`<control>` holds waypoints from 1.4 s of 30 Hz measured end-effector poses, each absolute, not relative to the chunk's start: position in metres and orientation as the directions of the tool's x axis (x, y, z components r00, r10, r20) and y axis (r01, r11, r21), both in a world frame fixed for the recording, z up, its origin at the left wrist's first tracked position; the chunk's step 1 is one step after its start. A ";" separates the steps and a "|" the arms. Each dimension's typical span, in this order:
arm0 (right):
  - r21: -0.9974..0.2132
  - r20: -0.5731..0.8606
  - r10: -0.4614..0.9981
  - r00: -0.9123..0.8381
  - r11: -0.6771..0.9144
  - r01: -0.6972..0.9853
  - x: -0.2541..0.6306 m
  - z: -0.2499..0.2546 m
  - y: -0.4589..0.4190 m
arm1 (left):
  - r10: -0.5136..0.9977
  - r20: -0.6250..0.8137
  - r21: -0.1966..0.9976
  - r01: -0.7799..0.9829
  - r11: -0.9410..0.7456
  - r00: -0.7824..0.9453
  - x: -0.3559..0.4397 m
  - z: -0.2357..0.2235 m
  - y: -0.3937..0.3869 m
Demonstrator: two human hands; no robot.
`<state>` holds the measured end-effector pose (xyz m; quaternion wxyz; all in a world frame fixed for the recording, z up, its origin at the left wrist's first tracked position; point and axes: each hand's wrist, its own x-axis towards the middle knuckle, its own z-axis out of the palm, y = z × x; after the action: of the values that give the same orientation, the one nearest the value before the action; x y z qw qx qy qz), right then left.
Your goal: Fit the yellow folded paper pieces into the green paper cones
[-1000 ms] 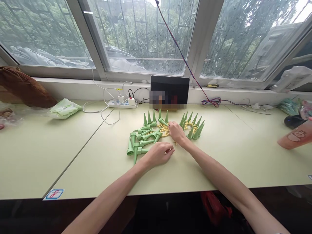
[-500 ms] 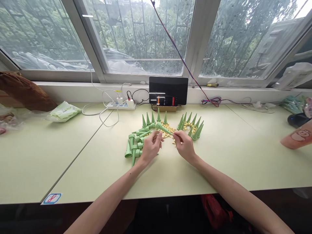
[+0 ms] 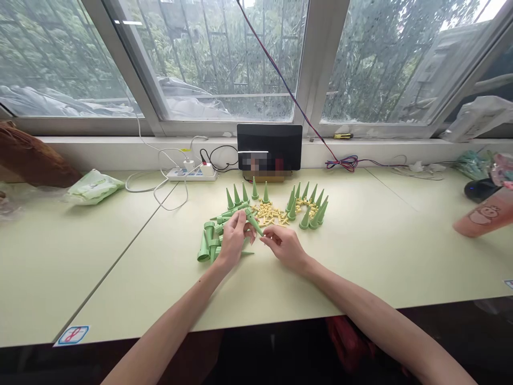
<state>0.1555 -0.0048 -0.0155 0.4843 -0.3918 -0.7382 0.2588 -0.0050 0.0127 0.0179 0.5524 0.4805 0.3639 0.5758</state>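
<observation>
My left hand (image 3: pixel 233 239) is closed around the upper part of a green plastic watering spike (image 3: pixel 253 220), which slants down to the right. My right hand (image 3: pixel 284 245) is pinched at the spike's narrow tip; whether a small piece is also between those fingers is hidden. Beside and partly behind my left hand lies a pile of green spikes (image 3: pixel 203 247) with ribbed caps. Small yellow plastic pieces (image 3: pixel 272 215) are scattered just beyond my hands. Several green spikes (image 3: pixel 254 190) stand point up behind them, and another upright group (image 3: pixel 315 218) curves around more yellow pieces at the right.
A black tablet (image 3: pixel 269 147) leans on a cardboard support below the window. A power strip (image 3: pixel 192 173) with loose cables is at back left, near a green-white packet (image 3: pixel 95 187). Bundled wires (image 3: pixel 342 162) lie at back right; a pink cup (image 3: pixel 483 214) lies far right.
The spike has come nearer to me and tilts more steeply. My left hand now grips its upper part, while my right hand has moved left and down with the tip.
</observation>
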 end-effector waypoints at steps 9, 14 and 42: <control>-0.783 0.464 0.831 -0.307 0.547 0.298 0.157 -0.013 -0.005 | 0.991 0.118 0.960 -0.263 -0.099 0.058 -0.004 0.021 0.011; -0.803 0.433 0.839 -0.330 0.526 0.281 0.157 -0.012 -0.006 | 0.987 0.124 0.960 -0.263 -0.094 0.102 -0.005 0.020 0.011; -0.460 0.099 0.947 -0.304 0.315 0.830 0.197 0.001 0.014 | 0.985 0.036 0.954 -0.300 0.017 0.171 -0.005 0.019 0.013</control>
<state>0.1971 0.0143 0.0010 0.1789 -0.5621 -0.7908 0.1636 -0.0052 0.0135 0.0188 0.6095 0.4627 0.3700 0.5268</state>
